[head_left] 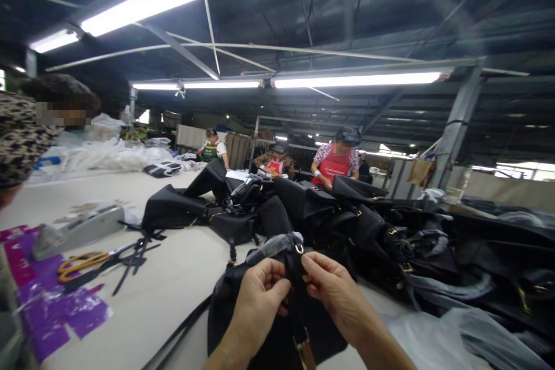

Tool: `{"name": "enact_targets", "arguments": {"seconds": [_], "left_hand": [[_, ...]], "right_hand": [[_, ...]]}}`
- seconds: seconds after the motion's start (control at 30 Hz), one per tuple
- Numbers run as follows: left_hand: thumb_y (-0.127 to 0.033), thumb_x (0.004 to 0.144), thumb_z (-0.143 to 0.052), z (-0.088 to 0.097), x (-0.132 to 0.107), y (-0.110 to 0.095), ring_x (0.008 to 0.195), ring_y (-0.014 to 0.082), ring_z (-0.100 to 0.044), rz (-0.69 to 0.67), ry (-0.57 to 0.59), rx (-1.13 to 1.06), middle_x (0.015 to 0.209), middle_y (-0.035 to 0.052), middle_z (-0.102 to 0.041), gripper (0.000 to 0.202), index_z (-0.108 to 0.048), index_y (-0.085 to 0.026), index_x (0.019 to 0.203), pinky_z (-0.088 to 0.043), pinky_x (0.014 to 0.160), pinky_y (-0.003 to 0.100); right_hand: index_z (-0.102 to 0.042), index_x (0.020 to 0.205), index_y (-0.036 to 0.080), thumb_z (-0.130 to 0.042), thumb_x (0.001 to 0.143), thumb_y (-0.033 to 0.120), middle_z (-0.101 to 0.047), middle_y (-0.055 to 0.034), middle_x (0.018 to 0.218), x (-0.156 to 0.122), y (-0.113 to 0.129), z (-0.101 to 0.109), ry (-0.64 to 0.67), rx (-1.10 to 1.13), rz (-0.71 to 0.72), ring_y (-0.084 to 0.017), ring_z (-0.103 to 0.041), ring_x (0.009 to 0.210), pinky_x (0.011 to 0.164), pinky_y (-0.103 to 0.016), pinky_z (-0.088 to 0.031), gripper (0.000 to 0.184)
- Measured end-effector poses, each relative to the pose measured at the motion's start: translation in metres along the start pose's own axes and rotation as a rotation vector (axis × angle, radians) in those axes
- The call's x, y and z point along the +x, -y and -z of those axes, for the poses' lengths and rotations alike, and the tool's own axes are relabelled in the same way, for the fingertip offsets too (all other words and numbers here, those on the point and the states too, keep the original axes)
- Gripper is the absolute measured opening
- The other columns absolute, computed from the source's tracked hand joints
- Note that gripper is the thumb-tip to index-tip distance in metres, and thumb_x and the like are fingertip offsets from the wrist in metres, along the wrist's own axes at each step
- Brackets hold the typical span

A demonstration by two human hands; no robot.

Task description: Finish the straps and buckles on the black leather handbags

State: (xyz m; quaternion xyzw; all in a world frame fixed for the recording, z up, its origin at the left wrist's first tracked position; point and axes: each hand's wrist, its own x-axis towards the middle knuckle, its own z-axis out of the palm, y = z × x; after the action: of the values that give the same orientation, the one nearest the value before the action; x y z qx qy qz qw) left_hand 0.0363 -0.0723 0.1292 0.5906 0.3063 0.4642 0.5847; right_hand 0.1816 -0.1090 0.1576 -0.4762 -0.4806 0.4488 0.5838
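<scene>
"What are the hands doing?"

"The left hand [259, 302] and right hand [333, 291] are both closed narrowly in a pinch on a black leather strap [293, 269], just below a small gold ring [299, 249]."

"Where's the bag?"

"A black leather handbag [266, 326] lies right under them on the cream work table [173, 283], with a pile of black bags [359, 225] off to the far right."
</scene>
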Motion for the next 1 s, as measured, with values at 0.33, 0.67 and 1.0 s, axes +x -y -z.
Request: {"name": "enact_targets", "arguments": {"seconds": [0.33,0.67,1.0], "left_hand": [[-0.029,0.06,-0.069,-0.01,-0.002,-0.003,0.055,0.0108,-0.053,0.0,0.048,-0.066,0.066,0.0019,-0.063,0.025,-0.063,-0.013,0.079,-0.038,0.044,0.017],[-0.026,0.063,-0.066,-0.004,-0.001,-0.003,0.055,0.0118,-0.051,-0.054,0.066,-0.031,0.062,-0.0005,-0.057,0.023,-0.068,-0.014,0.082,-0.043,0.052,0.022],[-0.011,0.07,-0.052,0.006,-0.003,-0.002,0.059,0.0112,-0.047,-0.168,0.179,0.177,0.064,-0.0018,-0.054,0.018,-0.067,-0.015,0.08,-0.038,0.055,0.021]], "right_hand": [[-0.074,0.083,0.014,-0.08,0.063,0.043,-0.06,-0.0004,0.066,-0.028,-0.004,0.006,0.038,-0.151,-0.121,-0.012,-0.051,0.06,0.053,-0.021,-0.04,0.035],[-0.071,0.067,0.016,-0.068,0.065,0.034,-0.059,0.0006,0.06,-0.023,-0.005,-0.001,-0.034,-0.335,0.15,-0.013,-0.047,0.058,0.054,-0.024,-0.037,0.018],[-0.059,0.069,0.02,-0.054,0.08,0.03,-0.055,0.0023,0.063,-0.024,-0.021,-0.002,0.006,-0.544,0.26,-0.015,-0.049,0.06,0.056,-0.025,-0.036,0.015]]}}
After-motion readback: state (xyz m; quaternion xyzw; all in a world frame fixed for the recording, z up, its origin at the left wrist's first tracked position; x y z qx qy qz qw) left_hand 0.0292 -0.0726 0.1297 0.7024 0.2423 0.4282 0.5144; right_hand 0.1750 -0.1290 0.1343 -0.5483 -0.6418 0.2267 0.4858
